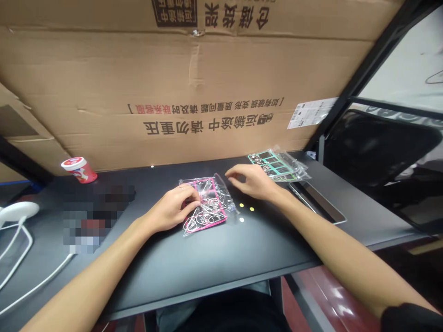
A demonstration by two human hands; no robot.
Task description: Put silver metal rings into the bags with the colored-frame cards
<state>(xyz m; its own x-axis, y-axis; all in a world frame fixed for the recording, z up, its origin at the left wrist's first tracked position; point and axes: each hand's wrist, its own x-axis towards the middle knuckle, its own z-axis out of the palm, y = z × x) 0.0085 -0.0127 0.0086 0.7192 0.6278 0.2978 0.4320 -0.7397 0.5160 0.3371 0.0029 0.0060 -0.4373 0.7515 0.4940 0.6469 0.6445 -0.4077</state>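
A clear plastic bag (231,203) lies on the dark table, around a pink-framed sheet (207,226) and several white looped, wire-like pieces (204,216). My left hand (176,205) rests on the left side of this bag, fingers curled and thumb and forefinger pinching it. To the right of the bag, my right hand (252,180) hovers with curled fingers, thumb and forefinger drawn together beside the bag's edge. Anything between those fingertips is too small to make out. Below it on the table lie two yellow discs (252,209) and a white disc (241,220).
More bagged sheets, one teal-framed (273,162), lie at the back right near a flat dark device (318,203). A red tub with a white lid (80,169) stands back left. White cables (41,286) cross the left side. Behind rises a cardboard panel (207,60).
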